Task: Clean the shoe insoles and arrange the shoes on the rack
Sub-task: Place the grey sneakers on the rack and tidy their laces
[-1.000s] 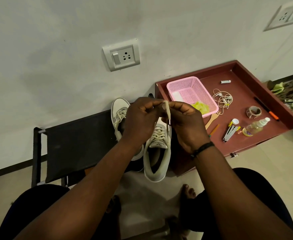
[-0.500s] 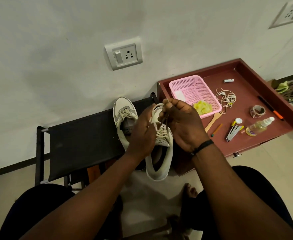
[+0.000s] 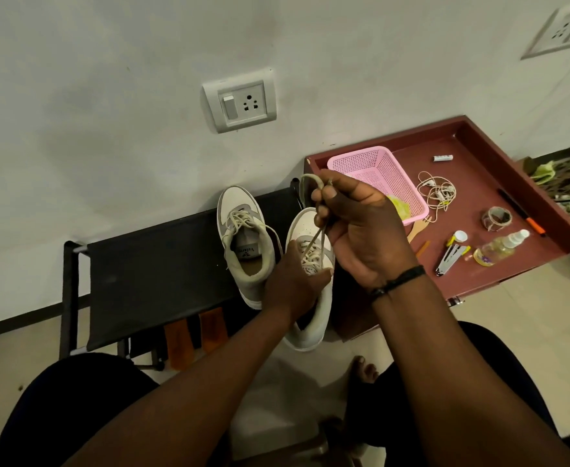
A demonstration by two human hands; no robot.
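Note:
Two white and grey sneakers stand on the black fabric rack (image 3: pixel 148 274) by the wall. The left sneaker (image 3: pixel 244 244) sits untouched with its laces loose. My left hand (image 3: pixel 293 284) grips the right sneaker (image 3: pixel 313 311) at the tongue and lacing, thumb across its side. My right hand (image 3: pixel 357 227) is raised above the toe and pinches the shoelace (image 3: pixel 313 237), which runs taut down to the eyelets and loops over my fingers at the top.
A maroon tray table (image 3: pixel 478 183) to the right holds a pink basket (image 3: pixel 377 176), a cord, tape roll, spray bottle (image 3: pixel 499 247), stapler and pen. Orange-brown footwear (image 3: pixel 196 335) sits under the rack. A wall socket is above. My knees and bare foot are below.
My left hand dropped from the lace onto the right sneaker's tongue. My right hand pulled the lace upward and right, drawing it taut with a loop above the fingers.

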